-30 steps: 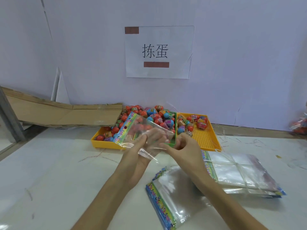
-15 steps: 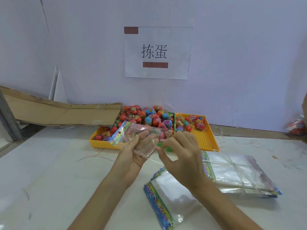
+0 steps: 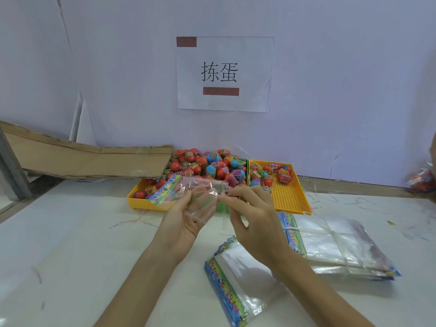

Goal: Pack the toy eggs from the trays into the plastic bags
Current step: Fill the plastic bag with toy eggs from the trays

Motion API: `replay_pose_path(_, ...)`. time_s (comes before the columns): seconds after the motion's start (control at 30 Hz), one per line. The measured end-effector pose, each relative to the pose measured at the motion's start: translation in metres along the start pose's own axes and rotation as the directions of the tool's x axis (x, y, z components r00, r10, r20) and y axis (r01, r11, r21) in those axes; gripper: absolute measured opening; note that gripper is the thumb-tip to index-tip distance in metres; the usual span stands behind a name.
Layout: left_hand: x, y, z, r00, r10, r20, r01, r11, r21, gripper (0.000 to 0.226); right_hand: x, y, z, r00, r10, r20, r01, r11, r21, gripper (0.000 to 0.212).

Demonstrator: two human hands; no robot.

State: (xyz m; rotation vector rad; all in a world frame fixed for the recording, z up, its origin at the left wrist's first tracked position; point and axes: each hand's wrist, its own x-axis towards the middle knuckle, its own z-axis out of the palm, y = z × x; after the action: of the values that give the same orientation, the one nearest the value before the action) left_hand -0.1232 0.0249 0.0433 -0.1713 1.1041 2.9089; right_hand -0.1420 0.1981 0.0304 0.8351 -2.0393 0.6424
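A clear plastic bag (image 3: pixel 188 188) with a colourful printed header strip is held up over the table's middle. My left hand (image 3: pixel 186 213) grips its lower part, fingers curled behind the film. My right hand (image 3: pixel 250 208) pinches the bag's right edge between thumb and forefinger. Behind the hands, several red, blue and pink toy eggs (image 3: pixel 207 165) are heaped in a yellow tray (image 3: pixel 139 201). A second yellow tray (image 3: pixel 287 197) to its right holds several more eggs (image 3: pixel 271 173) at its far end. The held bag looks empty.
Two stacks of flat bags lie on the white table: a loose one (image 3: pixel 236 279) under my right forearm and a tied bundle (image 3: pixel 335 246) further right. Flattened cardboard (image 3: pixel 89 159) leans at the back left. A filled bag (image 3: pixel 422 178) shows at the right edge.
Both hands have drawn the bag slightly lower and closer to me. The right hand shifted from gripping the bag's edge to a fingertip pinch at it.
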Motion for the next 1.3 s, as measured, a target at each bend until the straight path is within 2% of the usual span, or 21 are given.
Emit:
replay_pose_path(0.17, 0.0, 0.0, -0.001, 0.999, 0.026, -0.043, -0.024, 0.998, 0.059, 0.035, -0.001, 0.0, 0.001, 0.998, -0.035, 0.059, 0.037, 0.999, -0.032, 0.035)
replay_pose_path(0.37, 0.001, -0.001, -0.003, 0.997, 0.027, -0.076, -0.022, 0.998, 0.064, 0.032, -0.003, 0.001, 0.003, 0.99, -0.001, 0.144, -0.001, 1.0, 0.013, 0.034)
replay_pose_path(0.5, 0.001, -0.001, -0.003, 0.997, 0.032, -0.076, -0.026, 0.997, 0.077, 0.031, -0.003, 0.0, 0.003, 0.989, 0.004, 0.15, -0.002, 1.0, -0.015, 0.034)
replay_pose_path(0.63, 0.001, -0.001, -0.002, 0.999, 0.011, -0.041, -0.007, 0.997, 0.074, 0.031, -0.002, -0.002, 0.001, 0.983, -0.043, 0.177, 0.049, 0.998, -0.03, 0.035)
replay_pose_path(0.77, 0.001, 0.001, -0.004, 0.998, -0.061, -0.023, 0.061, 0.998, 0.033, 0.036, -0.004, -0.004, -0.001, 0.948, -0.083, 0.308, 0.081, 0.996, 0.02, 0.046)
replay_pose_path(1.0, -0.001, 0.002, -0.003, 0.992, -0.111, 0.059, 0.11, 0.994, 0.011, 0.049, -0.003, -0.007, -0.003, 0.917, 0.043, 0.397, -0.059, 0.998, 0.028, 0.043)
replay_pose_path(1.1, -0.001, 0.001, -0.005, 0.985, -0.151, 0.082, 0.147, 0.988, 0.047, 0.044, -0.002, -0.009, -0.006, 0.914, 0.03, 0.404, -0.038, 0.999, 0.012, 0.038)
replay_pose_path(1.2, 0.0, 0.001, -0.006, 0.978, -0.167, 0.125, 0.156, 0.984, 0.09, 0.049, -0.001, -0.013, -0.008, 0.881, -0.024, 0.472, 0.046, 0.998, -0.034, 0.055)
replay_pose_path(1.3, 0.0, 0.001, -0.005, 0.974, -0.172, 0.149, 0.157, 0.982, 0.108, 0.046, 0.001, -0.019, -0.008, 0.856, -0.047, 0.515, 0.067, 0.997, -0.022, 0.071)
